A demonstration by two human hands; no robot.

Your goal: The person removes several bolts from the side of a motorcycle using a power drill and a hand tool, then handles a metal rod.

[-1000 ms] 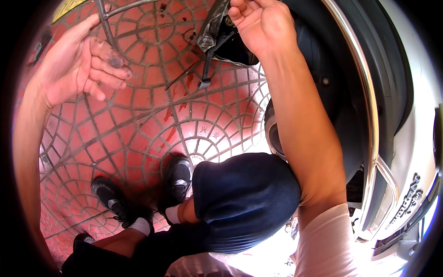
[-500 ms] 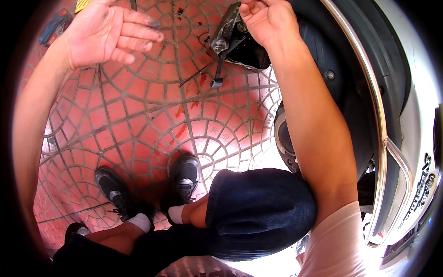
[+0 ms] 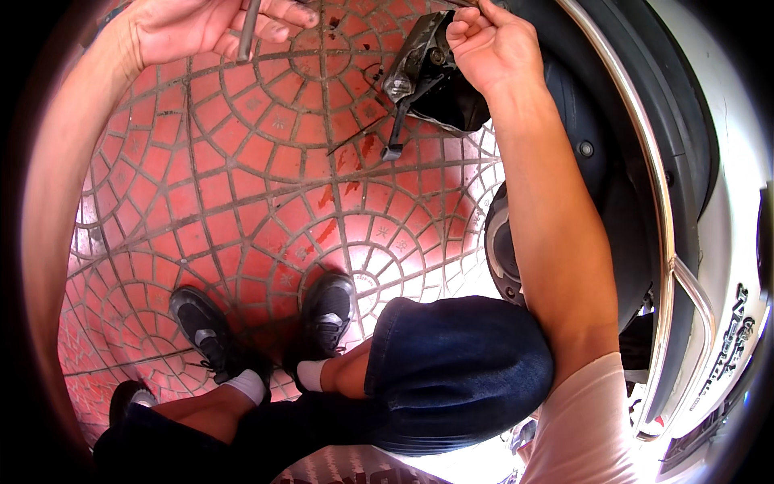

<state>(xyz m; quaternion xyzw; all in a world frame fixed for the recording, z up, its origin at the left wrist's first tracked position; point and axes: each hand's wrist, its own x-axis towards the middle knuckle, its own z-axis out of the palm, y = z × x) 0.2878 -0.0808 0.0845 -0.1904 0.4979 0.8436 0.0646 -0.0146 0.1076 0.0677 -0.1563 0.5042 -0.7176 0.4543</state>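
Observation:
My left hand is at the top left, palm up, with a grey rod lying across its fingers. The rod's lower end juts out below the fingers, and its upper end is cut off by the picture's edge. At the top right of centre, my right hand has its fingers curled in and the fingertips near the upper edge. What they pinch, if anything, I cannot make out. Just left of that hand is a dark, scuffed hollow part with a thin pedal-like arm sticking out toward me.
A motor scooter with a white body panel, a chrome rail and dark parts fills the right side. Red patterned tiles with wet-looking streaks cover the floor. My shoes and knee are below.
My left hand has moved up, and the grey rod now crosses in front of its fingers. My right hand has shifted slightly right and down, its fingers still curled.

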